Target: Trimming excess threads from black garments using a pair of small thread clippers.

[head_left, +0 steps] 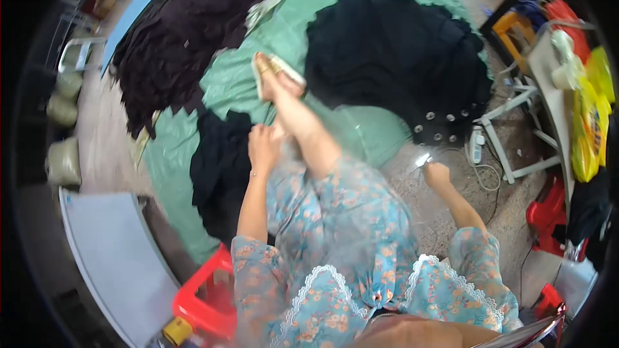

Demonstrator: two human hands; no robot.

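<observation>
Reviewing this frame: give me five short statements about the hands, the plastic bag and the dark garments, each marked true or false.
1. The right hand grips an edge of the clear plastic bag. True.
2. The left hand rests on the red stool. False: it is up beside the person's shin, near the small black garment.
3. The green sheet lies under the garment piles. True.
4. The big black pile is white. False: it is black.
5. A sandal is on the raised foot. True.

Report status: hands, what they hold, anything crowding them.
Left hand closed on clear plastic sheet at the knee. Right hand gripping the sheet's far edge. Black garment pile ahead, smaller black pile beside left arm.
</observation>
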